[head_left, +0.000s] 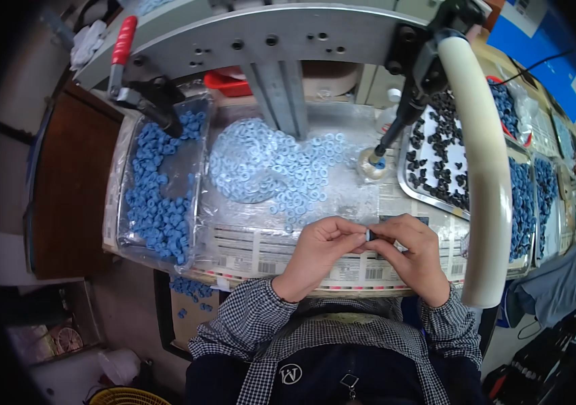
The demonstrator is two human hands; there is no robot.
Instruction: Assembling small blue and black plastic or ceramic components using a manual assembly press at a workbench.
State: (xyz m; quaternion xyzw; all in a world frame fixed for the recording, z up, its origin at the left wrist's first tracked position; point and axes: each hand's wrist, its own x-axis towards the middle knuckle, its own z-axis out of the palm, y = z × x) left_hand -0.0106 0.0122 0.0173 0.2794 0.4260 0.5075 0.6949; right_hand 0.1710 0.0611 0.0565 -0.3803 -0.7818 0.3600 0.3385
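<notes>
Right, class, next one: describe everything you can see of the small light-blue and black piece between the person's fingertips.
The small light-blue and black piece shows a thin pale-blue edge, roughly upright, with a dark part just right of it. It looks like plastic or rubber, but that is uncertain. Fingertips of the left hand and right hand pinch it over the printed-paper bench covering. Fingers hide the rest, so whether the parts are joined cannot be told.

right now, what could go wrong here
The small part might slip, being pinched only by the fingertips of the left hand and right hand. The loose rings spread in front of the left hand could get scattered by a careless sweep.
</notes>
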